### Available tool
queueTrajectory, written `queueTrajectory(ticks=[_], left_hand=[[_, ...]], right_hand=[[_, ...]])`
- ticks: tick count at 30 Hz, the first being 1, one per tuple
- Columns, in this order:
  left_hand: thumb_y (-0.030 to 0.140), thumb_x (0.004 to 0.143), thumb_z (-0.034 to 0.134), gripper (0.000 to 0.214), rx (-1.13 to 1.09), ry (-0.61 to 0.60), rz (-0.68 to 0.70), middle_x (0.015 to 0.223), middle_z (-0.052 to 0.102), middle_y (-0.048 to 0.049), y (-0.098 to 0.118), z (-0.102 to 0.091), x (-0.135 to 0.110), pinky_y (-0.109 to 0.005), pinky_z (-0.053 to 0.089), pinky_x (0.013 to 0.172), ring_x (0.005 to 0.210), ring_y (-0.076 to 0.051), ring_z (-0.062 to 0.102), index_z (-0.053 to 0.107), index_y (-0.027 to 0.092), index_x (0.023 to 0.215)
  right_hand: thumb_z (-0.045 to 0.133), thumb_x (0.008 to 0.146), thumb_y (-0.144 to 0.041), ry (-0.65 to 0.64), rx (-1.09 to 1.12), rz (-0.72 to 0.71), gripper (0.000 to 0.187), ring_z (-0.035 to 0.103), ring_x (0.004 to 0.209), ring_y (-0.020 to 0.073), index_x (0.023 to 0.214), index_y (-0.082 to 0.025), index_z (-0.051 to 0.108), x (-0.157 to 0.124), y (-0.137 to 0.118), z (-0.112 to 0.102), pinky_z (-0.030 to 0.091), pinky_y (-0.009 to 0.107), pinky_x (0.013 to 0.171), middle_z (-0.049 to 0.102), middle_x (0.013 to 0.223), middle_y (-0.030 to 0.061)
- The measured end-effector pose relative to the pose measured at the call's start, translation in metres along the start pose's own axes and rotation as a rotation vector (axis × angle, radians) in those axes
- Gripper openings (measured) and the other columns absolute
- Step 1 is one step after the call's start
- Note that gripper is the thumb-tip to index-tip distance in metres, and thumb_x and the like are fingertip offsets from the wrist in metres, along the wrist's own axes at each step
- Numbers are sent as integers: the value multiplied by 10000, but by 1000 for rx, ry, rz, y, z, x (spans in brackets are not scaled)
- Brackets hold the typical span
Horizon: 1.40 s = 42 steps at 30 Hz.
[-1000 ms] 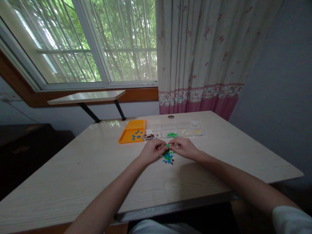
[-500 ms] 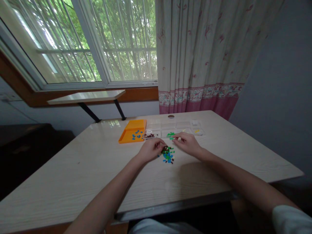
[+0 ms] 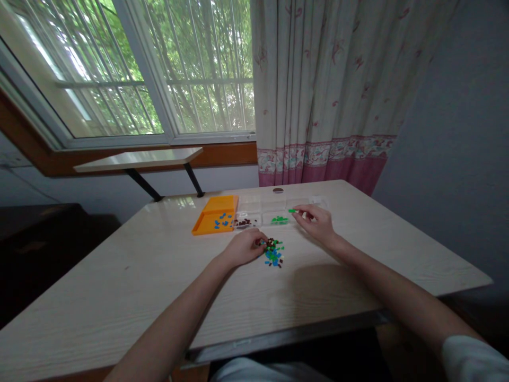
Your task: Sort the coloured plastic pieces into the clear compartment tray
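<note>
A loose pile of small toy bricks in green, blue, dark brown and pale colours lies on the table. At its left edge is my left hand, fingers curled and pressed together; what they hold, if anything, is hidden. My right hand pinches a small green brick above the clear compartment box. Green bricks lie in a near middle compartment, dark brown bricks in the near left one. My right hand covers the near right part of the box.
An open orange case with blue bricks in it stands left of the clear box. A raised white shelf on black legs is at the table's back left. The table's front edge runs close to my body.
My right hand has moved up and slightly right, from beside the green bricks' compartment, and a green brick now shows at its fingertips. My left hand has stayed beside the pile.
</note>
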<state>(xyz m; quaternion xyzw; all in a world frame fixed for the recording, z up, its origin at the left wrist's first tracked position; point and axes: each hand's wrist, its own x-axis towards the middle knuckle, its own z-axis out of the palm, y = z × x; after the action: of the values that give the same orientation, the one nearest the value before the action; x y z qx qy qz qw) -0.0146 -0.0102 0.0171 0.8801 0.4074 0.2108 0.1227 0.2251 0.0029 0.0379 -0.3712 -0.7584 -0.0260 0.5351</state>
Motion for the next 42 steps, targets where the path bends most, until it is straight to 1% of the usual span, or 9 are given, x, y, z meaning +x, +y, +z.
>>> queueTrajectory(ticks=[10, 17, 20, 25, 27, 30, 33, 36, 42], left_hand=[[235, 777, 512, 210, 24, -49, 43, 804, 608, -34, 2, -3, 0, -200, 386, 612, 690, -117, 528, 664, 205, 919], [230, 755, 532, 175, 35, -34, 30, 760, 589, -21, 4, -3, 0, -195, 383, 596, 668, -112, 523, 663, 205, 870], [225, 747, 536, 171, 28, -28, 38, 760, 592, -18, 5, -3, -1, -195, 384, 594, 667, -111, 523, 657, 203, 865], [230, 749, 534, 187, 19, -32, 39, 792, 605, -22, 6, -3, -1, -199, 388, 597, 669, -111, 526, 659, 205, 885], [234, 751, 532, 189, 24, -36, 37, 789, 604, -22, 6, -3, -1, -199, 387, 595, 667, -111, 526, 661, 208, 887], [229, 750, 532, 183, 29, -37, 44, 784, 601, -21, 6, -3, 0, -198, 386, 597, 672, -112, 526, 662, 207, 877], [222, 743, 534, 169, 34, -34, 49, 772, 600, -20, 6, -2, 0, -200, 385, 600, 670, -113, 524, 659, 200, 855], [211, 736, 534, 154, 38, -23, 44, 748, 595, -18, 5, 0, 1, -200, 382, 595, 655, -111, 518, 655, 187, 828], [200, 735, 529, 148, 36, 81, 28, 703, 574, -14, 6, -1, 1, -197, 358, 566, 635, -107, 498, 638, 167, 830]], right_hand=[[575, 781, -271, 61, 31, -79, 125, 441, 460, 59, 857, -190, 631, 0, 3, 2, 379, 181, 480, 608, 651, -18], [562, 786, -292, 31, 18, -36, 148, 440, 468, 65, 866, -193, 636, 0, 3, 2, 373, 187, 494, 607, 657, -13], [556, 785, -301, -75, -24, 23, 174, 450, 493, 71, 889, -190, 640, 0, 9, 5, 366, 191, 519, 609, 685, -5], [563, 756, -274, -301, -171, 199, 157, 516, 604, 107, 863, -201, 651, 2, 26, 19, 347, 209, 572, 601, 684, -7], [559, 754, -286, -334, -215, 253, 161, 528, 626, 120, 858, -207, 653, 3, 32, 25, 340, 215, 576, 594, 668, -7], [546, 765, -305, -325, -267, 286, 192, 533, 642, 131, 898, -215, 651, 6, 37, 32, 335, 223, 581, 582, 652, -6], [553, 764, -326, -335, -283, 280, 245, 535, 648, 135, 969, -219, 633, 6, 37, 34, 334, 225, 586, 583, 653, -8], [535, 780, -323, -394, -233, 244, 233, 525, 620, 124, 969, -221, 627, 2, 31, 32, 327, 218, 576, 579, 649, -13], [480, 821, -300, -613, 3, 88, 209, 491, 587, 104, 866, -199, 658, -15, 4, 30, 310, 202, 555, 572, 631, -3]])
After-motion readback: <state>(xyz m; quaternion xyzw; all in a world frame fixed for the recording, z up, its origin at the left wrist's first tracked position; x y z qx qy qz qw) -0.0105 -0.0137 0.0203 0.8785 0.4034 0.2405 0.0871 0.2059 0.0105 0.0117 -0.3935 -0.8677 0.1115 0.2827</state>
